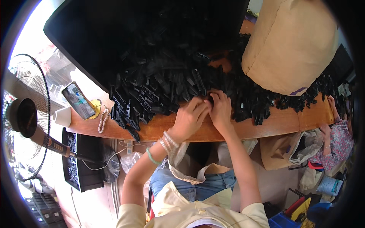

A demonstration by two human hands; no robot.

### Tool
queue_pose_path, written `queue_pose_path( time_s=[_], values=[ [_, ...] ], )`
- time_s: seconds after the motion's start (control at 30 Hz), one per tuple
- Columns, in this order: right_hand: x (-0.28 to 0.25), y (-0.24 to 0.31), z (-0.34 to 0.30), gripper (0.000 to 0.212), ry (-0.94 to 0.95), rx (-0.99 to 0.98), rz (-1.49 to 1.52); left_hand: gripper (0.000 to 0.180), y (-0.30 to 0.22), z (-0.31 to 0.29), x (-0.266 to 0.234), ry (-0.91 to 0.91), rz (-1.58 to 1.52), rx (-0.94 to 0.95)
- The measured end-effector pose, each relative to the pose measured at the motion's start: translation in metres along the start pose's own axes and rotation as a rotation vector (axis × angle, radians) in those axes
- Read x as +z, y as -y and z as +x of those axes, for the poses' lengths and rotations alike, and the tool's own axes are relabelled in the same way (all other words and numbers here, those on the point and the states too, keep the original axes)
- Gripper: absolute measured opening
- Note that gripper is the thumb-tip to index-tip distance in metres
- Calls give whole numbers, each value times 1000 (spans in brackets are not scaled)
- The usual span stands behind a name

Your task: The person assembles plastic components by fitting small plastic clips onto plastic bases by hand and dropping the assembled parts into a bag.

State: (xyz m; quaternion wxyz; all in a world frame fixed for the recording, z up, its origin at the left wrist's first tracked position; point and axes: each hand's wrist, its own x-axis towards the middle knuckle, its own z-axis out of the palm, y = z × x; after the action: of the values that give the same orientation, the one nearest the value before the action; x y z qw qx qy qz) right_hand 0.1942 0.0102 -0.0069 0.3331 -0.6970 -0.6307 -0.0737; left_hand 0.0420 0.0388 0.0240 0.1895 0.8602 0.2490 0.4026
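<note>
My left hand (pixel 191 117) and my right hand (pixel 221 111) meet over the front edge of the wooden table (pixel 163 129), fingertips nearly touching. Both are closed, with bent fingers pinched together. A small dark spot shows between the fingertips, but what they hold is mostly hidden. Right behind the hands lies a big heap of slim black plastic parts (pixel 152 97), longer ones to the left and smaller ones to the right. Bead bracelets circle my left wrist. Below my hands, an open cloth sack (pixel 186 175) spreads over my lap.
A large tan sack (pixel 291 45) stands on the right of the table; a big black bin (pixel 99 41) is behind the heap. At left are a phone (pixel 79 100), a white cup (pixel 62 116), a fan (pixel 28 117) and a black crate (pixel 89 178). Another person (pixel 334 140) sits at right.
</note>
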Motion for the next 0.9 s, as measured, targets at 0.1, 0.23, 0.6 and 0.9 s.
queue_pose_path(
  time_s=[0.1,0.23,0.6,0.9],
  values=[
    [-18,17,-23,20,46,-66,-102,26,8,42,14,-111,212,93],
    [-30,28,-61,17,-31,-136,97,31,31,79,43,62,878,378],
    [-33,13,-70,28,-94,271,821,21,1,25,2,178,520,170],
    [-64,5,-85,28,41,116,423,29,-2,-30,-28,291,-488,-459]
  ],
)
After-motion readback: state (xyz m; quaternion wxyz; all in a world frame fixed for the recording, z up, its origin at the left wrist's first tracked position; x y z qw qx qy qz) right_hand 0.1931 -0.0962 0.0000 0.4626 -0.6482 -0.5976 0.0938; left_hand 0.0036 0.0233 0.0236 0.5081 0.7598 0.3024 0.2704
